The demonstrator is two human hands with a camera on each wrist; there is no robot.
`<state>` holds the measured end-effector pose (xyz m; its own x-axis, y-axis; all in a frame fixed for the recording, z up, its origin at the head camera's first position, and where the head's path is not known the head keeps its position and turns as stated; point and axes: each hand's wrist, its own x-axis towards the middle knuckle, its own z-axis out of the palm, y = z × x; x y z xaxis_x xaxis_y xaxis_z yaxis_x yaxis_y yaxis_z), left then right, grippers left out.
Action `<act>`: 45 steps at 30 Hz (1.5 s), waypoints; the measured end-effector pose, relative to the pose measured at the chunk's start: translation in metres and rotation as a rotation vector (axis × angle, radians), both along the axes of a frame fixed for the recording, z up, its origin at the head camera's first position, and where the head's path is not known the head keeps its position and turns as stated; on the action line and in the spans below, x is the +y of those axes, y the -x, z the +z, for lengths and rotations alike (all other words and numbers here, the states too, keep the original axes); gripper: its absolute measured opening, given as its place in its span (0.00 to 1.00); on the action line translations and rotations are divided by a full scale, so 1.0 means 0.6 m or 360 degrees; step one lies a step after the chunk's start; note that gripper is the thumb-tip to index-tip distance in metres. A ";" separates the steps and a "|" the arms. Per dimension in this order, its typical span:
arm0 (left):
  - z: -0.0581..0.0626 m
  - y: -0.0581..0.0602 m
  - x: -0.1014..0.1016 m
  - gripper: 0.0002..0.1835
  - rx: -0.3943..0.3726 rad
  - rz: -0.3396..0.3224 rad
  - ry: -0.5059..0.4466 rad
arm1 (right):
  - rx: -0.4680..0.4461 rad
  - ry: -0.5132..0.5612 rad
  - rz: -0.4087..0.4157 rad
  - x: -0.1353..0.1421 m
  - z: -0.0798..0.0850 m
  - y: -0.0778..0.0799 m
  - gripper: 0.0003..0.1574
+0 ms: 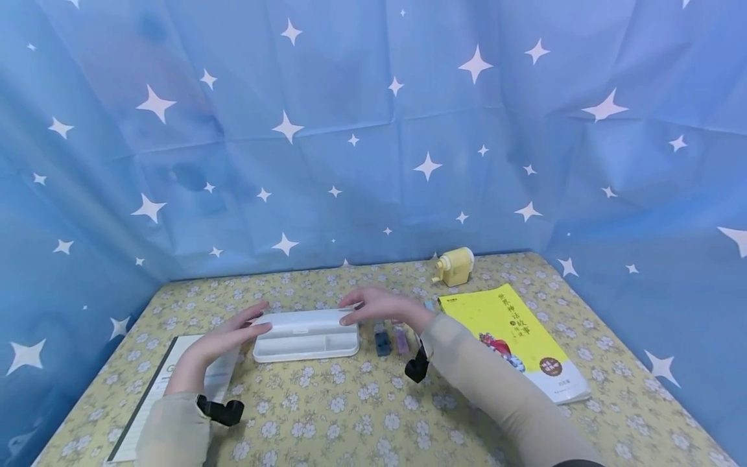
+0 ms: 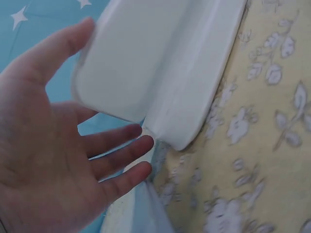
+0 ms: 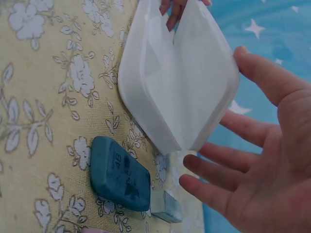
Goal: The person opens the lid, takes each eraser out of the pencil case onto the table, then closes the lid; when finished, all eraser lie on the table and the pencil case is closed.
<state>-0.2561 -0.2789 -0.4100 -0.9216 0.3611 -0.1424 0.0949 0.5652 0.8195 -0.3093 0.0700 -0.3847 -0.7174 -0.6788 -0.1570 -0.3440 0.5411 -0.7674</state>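
Note:
A white pencil case (image 1: 306, 353) lies on the flowered cloth with its lid (image 1: 303, 319) raised. At its left end, my left hand (image 1: 230, 334) pinches the lid's edge, thumb at the rim and forefinger behind it; the other fingers are spread. My right hand (image 1: 382, 306) holds the lid's right end the same way, as the right wrist view shows. Inside, the case has a long compartment and a short one, with no contents showing. Close to its right end lie a dark teal eraser (image 3: 119, 172) marked 4B and a small pale block (image 3: 166, 206).
A purple block (image 1: 401, 340) lies right of the eraser, near my right wrist. Farther right is a yellow book (image 1: 496, 324), with a yellow crank pencil sharpener (image 1: 455, 266) behind it. A lined notebook (image 1: 175, 389) lies under my left forearm. Blue star-patterned curtain (image 1: 350, 130) encloses the table.

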 end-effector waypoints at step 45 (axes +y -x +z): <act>-0.012 -0.004 0.017 0.39 0.0427 -0.0299 0.0225 | 0.0497 -0.0272 0.0003 -0.020 -0.037 -0.052 0.39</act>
<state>-0.2539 -0.2687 -0.4172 -0.8523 0.5219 0.0349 0.4092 0.6237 0.6660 -0.2779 0.0582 -0.4067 -0.7473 -0.6632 -0.0420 -0.5490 0.6518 -0.5233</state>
